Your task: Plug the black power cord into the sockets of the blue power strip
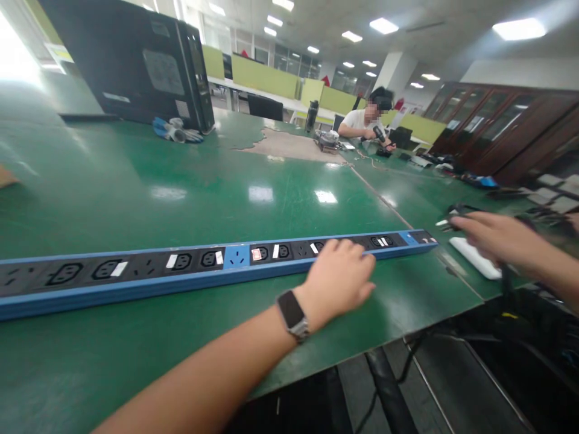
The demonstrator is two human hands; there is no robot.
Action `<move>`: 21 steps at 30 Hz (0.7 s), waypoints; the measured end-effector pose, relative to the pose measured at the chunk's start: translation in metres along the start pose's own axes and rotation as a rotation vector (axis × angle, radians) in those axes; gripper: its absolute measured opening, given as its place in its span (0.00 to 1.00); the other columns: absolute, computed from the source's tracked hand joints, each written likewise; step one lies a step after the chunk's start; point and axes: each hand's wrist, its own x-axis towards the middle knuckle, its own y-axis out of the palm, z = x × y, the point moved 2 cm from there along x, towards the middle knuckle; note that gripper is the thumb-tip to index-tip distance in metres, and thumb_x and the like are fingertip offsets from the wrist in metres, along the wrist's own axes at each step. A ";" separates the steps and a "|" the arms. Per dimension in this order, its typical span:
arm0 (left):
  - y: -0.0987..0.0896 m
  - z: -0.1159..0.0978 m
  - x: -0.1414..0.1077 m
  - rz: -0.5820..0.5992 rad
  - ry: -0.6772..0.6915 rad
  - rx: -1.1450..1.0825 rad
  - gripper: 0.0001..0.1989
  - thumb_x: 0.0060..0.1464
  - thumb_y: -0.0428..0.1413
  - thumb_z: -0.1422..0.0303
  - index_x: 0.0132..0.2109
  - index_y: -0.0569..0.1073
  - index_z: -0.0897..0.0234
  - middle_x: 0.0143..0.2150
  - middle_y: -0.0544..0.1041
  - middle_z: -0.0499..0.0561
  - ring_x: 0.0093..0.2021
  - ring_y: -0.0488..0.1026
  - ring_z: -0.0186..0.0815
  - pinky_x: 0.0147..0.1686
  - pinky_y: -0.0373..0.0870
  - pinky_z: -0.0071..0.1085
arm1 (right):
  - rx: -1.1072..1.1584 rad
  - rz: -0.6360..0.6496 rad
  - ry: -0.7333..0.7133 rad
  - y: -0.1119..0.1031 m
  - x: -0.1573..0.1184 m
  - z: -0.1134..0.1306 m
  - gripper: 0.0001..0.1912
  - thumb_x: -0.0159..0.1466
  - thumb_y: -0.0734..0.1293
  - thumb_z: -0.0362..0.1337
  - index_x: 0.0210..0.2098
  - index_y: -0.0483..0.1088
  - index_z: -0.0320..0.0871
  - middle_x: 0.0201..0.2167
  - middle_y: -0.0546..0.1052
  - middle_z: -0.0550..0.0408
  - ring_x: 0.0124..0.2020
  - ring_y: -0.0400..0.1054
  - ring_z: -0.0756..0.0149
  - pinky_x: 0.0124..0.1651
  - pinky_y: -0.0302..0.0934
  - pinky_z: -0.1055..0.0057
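Observation:
A long blue-and-black power strip (237, 258) lies across the green table, with rows of sockets facing up and small white labels stuck beside several of them. My left hand (340, 272), wearing a watch (292, 312) on its wrist, is wrapped over the strip's right half, its fingers bent across the top and far side. Off the strip's right end, my right hand (495, 234) pinches a black plug (458, 212) whose metal prongs point left. A black cable (506, 286) hangs below that hand. Under it lies a white oblong object (474, 258).
At the back left stands a black computer case (136, 63), with blue-and-grey gloves (177, 130) beside it. A person (368, 120) sits across the table holding a dark tool. Near them are a bottle (312, 116) and assorted parts. The table's front edge (402, 339) runs below my hands.

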 end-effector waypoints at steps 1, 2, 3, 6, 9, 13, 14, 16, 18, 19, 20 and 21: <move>-0.009 0.028 -0.011 -0.012 -0.134 0.083 0.21 0.57 0.55 0.56 0.52 0.70 0.64 0.48 0.75 0.57 0.51 0.68 0.46 0.49 0.62 0.42 | -0.145 0.025 -0.022 0.018 0.008 -0.002 0.20 0.60 0.64 0.55 0.30 0.72 0.44 0.22 0.72 0.51 0.21 0.64 0.63 0.23 0.54 0.68; -0.017 0.053 -0.025 -0.005 -0.235 0.155 0.24 0.57 0.55 0.55 0.55 0.68 0.66 0.51 0.73 0.59 0.53 0.67 0.48 0.49 0.62 0.42 | -0.296 0.062 -0.057 0.037 0.016 -0.005 0.21 0.62 0.60 0.55 0.30 0.72 0.44 0.26 0.75 0.49 0.25 0.67 0.61 0.27 0.56 0.67; -0.023 0.073 -0.038 0.019 -0.311 0.214 0.27 0.58 0.54 0.53 0.57 0.67 0.66 0.52 0.73 0.60 0.54 0.67 0.49 0.49 0.62 0.43 | -0.406 0.073 -0.101 0.055 0.025 -0.008 0.22 0.63 0.59 0.55 0.29 0.71 0.44 0.29 0.76 0.47 0.30 0.69 0.58 0.32 0.58 0.66; -0.029 0.105 -0.073 0.147 -0.443 0.275 0.29 0.59 0.47 0.47 0.56 0.68 0.67 0.49 0.74 0.60 0.51 0.69 0.49 0.47 0.64 0.43 | -0.523 0.099 -0.143 0.090 0.050 -0.022 0.22 0.64 0.56 0.52 0.29 0.70 0.43 0.34 0.77 0.43 0.37 0.71 0.54 0.39 0.60 0.65; -0.026 0.109 -0.088 0.200 -0.463 0.282 0.30 0.61 0.42 0.47 0.57 0.68 0.66 0.46 0.76 0.58 0.47 0.71 0.48 0.45 0.64 0.42 | -0.549 0.135 -0.152 0.100 0.062 -0.035 0.23 0.65 0.55 0.52 0.36 0.70 0.40 0.37 0.77 0.41 0.39 0.72 0.53 0.41 0.61 0.65; -0.023 0.105 -0.086 0.200 -0.468 0.298 0.30 0.62 0.41 0.47 0.56 0.68 0.65 0.46 0.76 0.58 0.46 0.71 0.49 0.45 0.64 0.43 | -0.648 0.163 -0.136 0.101 0.063 -0.044 0.27 0.66 0.52 0.53 0.38 0.71 0.38 0.39 0.78 0.37 0.40 0.73 0.52 0.42 0.63 0.64; -0.023 0.105 -0.085 0.200 -0.469 0.295 0.30 0.62 0.41 0.47 0.56 0.68 0.65 0.46 0.76 0.58 0.46 0.71 0.49 0.45 0.64 0.43 | -0.687 0.169 -0.123 0.102 0.062 -0.045 0.28 0.67 0.51 0.53 0.39 0.71 0.36 0.39 0.77 0.36 0.41 0.73 0.51 0.43 0.63 0.63; -0.023 0.106 -0.084 0.200 -0.469 0.292 0.30 0.61 0.41 0.46 0.56 0.69 0.65 0.46 0.76 0.59 0.46 0.71 0.49 0.45 0.64 0.43 | -0.762 0.198 -0.116 0.106 0.062 -0.045 0.31 0.67 0.49 0.53 0.42 0.70 0.33 0.39 0.77 0.33 0.42 0.73 0.49 0.45 0.63 0.60; -0.024 0.106 -0.084 0.200 -0.472 0.294 0.31 0.61 0.41 0.46 0.56 0.69 0.65 0.45 0.76 0.59 0.46 0.71 0.49 0.45 0.63 0.43 | -0.828 0.245 -0.115 0.108 0.065 -0.042 0.33 0.68 0.49 0.53 0.46 0.69 0.30 0.39 0.77 0.31 0.43 0.73 0.47 0.46 0.62 0.58; -0.024 0.106 -0.085 0.201 -0.472 0.296 0.31 0.61 0.40 0.46 0.56 0.69 0.65 0.45 0.76 0.59 0.46 0.72 0.49 0.45 0.63 0.42 | -0.849 0.275 -0.105 0.108 0.068 -0.039 0.33 0.67 0.49 0.54 0.46 0.69 0.30 0.39 0.77 0.31 0.43 0.73 0.46 0.46 0.63 0.56; -0.024 0.106 -0.085 0.202 -0.472 0.298 0.31 0.61 0.40 0.45 0.55 0.69 0.65 0.45 0.76 0.59 0.46 0.72 0.49 0.45 0.63 0.42 | -0.850 0.311 -0.087 0.107 0.072 -0.036 0.34 0.66 0.51 0.55 0.46 0.70 0.31 0.39 0.77 0.31 0.43 0.73 0.45 0.45 0.63 0.55; -0.024 0.105 -0.085 0.201 -0.471 0.300 0.31 0.61 0.40 0.45 0.55 0.69 0.65 0.45 0.76 0.59 0.46 0.72 0.49 0.45 0.63 0.42 | -0.833 0.342 -0.065 0.105 0.078 -0.031 0.33 0.65 0.52 0.56 0.44 0.72 0.32 0.39 0.77 0.32 0.43 0.73 0.44 0.45 0.63 0.55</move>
